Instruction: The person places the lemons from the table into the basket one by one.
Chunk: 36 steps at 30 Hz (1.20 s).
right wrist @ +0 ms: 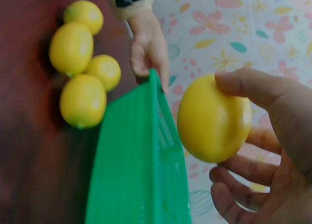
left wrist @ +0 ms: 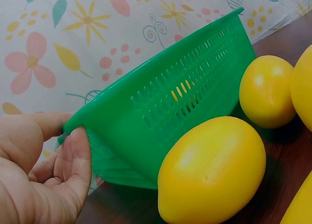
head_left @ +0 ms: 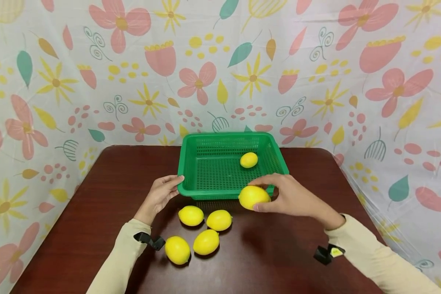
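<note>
A green plastic basket (head_left: 224, 192) with slotted walls stands toward the back of the table. My left hand (head_left: 161, 195) grips its near left corner, thumb and fingers pinching the rim in the left wrist view. In my right hand (head_left: 292, 196) is a yellow lemon (head_left: 254, 197), held between thumb and fingers just over the basket's near right rim. The right wrist view shows this held lemon (right wrist: 213, 119) apart from the basket wall (right wrist: 124, 165). Another lemon (head_left: 249, 160) lies inside the basket, toward its right side.
Several lemons (head_left: 206, 242) lie grouped on the dark brown table (head_left: 279, 261), in front of the basket and right of my left forearm. A white sheet (head_left: 242, 110) printed with flowers and leaves hangs behind and beside the table.
</note>
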{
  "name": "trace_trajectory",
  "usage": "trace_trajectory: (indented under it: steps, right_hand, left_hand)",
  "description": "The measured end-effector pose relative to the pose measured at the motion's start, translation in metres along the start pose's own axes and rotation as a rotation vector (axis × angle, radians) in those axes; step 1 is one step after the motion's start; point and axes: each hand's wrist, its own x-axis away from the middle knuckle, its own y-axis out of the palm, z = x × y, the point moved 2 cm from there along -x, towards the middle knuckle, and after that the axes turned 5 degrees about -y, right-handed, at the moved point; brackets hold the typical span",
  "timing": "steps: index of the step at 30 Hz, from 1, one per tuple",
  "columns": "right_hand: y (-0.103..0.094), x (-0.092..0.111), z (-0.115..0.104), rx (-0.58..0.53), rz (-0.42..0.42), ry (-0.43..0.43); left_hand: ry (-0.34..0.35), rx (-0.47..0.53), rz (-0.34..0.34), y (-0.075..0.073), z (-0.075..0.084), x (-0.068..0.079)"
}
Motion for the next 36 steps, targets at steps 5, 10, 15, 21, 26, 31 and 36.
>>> trace_trajectory:
  steps: [5, 10, 15, 21, 26, 31, 36]
  right_hand:
    - [-0.018, -0.031, 0.014, 0.038, -0.072, -0.014]
    - [-0.031, -0.066, 0.035, 0.022, -0.142, -0.004]
    - [-0.034, -0.097, 0.057, 0.028, -0.178, -0.012]
    - [-0.031, -0.121, 0.085, -0.007, -0.193, 0.005]
    - [-0.023, -0.140, 0.102, -0.037, -0.205, 0.020]
    - [-0.013, -0.154, 0.115, -0.059, -0.179, 0.046]
    - [0.001, -0.165, 0.135, -0.043, -0.173, 0.118]
  left_hand:
    - [-0.002, -0.003, 0.004, -0.001, 0.000, 0.000]
    - [-0.006, 0.001, 0.004, -0.002, 0.000, 0.000]
    - [-0.006, -0.012, 0.006, -0.003, 0.001, 0.000]
    - [-0.018, -0.010, -0.002, 0.000, 0.001, -0.001]
    - [-0.025, -0.018, 0.001, -0.002, 0.000, -0.001]
    - [-0.024, -0.011, 0.004, -0.001, 0.000, -0.001]
    - [-0.024, -0.007, 0.011, 0.000, 0.000, -0.002]
